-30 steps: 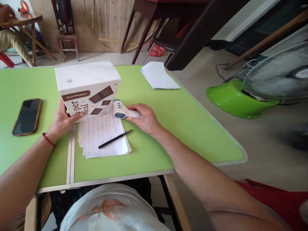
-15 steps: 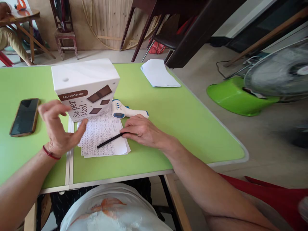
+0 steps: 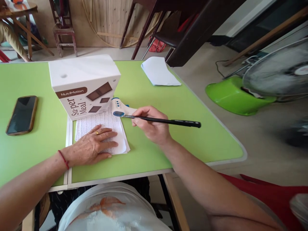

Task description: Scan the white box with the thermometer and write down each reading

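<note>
My left hand (image 3: 97, 144) lies flat with fingers stretched over a stack of handwritten paper sheets (image 3: 122, 146). A slim black pen (image 3: 168, 121) is held in my right hand (image 3: 154, 126), its thin tip pointing left and its thicker end sticking out to the right. Behind that hand lies a white and blue infrared thermometer (image 3: 120, 107), its handle partly hidden by my fingers. On the back part of the sheets stands a white "NutriMotion" box (image 3: 84, 86).
A smartphone (image 3: 22, 115) rests at the left of the green table (image 3: 192, 141). Folded white paper (image 3: 158, 71) lies near the far edge. On the floor to the right are a green stool (image 3: 238, 98) and a fan (image 3: 284, 72). A person's leg (image 3: 14, 40) shows at the far left.
My left hand has come down from the air beside the box onto the sheets. My right hand has lifted the pen off the paper and turned it, so it now extends to the right.
</note>
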Demonstrator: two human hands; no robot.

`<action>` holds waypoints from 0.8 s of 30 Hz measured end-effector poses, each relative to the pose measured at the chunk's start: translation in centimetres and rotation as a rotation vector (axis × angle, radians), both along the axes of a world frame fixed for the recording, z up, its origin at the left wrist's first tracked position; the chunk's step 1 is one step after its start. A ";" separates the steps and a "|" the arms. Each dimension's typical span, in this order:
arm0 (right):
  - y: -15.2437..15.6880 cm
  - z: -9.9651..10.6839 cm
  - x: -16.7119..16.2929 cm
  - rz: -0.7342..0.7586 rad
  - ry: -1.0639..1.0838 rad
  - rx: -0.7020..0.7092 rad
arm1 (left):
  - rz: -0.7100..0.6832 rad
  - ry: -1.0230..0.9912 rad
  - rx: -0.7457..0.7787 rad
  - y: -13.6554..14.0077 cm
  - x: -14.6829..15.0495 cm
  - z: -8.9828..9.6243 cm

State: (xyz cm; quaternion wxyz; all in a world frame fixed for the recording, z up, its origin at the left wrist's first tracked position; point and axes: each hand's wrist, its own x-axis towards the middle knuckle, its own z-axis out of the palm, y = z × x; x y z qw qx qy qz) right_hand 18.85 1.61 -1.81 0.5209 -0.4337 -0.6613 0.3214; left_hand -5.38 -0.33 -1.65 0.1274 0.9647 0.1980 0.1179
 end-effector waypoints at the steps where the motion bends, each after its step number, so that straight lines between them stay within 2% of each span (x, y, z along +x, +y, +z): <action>1: 0.0 0.1 -0.3 0.018 0.033 -0.034 | 0.008 0.000 0.003 -0.1 0.1 0.0; 7: 0.2 0.8 -1.5 0.058 0.173 -0.310 | 0.058 -0.006 0.033 0.2 0.2 -0.4; 10: 0.3 0.3 -2.0 0.069 0.181 -0.366 | 0.082 -0.007 0.073 0.6 0.1 -0.6; 16: -0.2 -1.9 -2.7 -0.082 0.108 -0.260 | 0.101 0.020 0.146 0.0 0.4 -0.1; 24: -0.4 -1.1 -3.1 -0.047 -0.121 -0.132 | 0.131 0.085 0.197 -0.7 0.9 0.5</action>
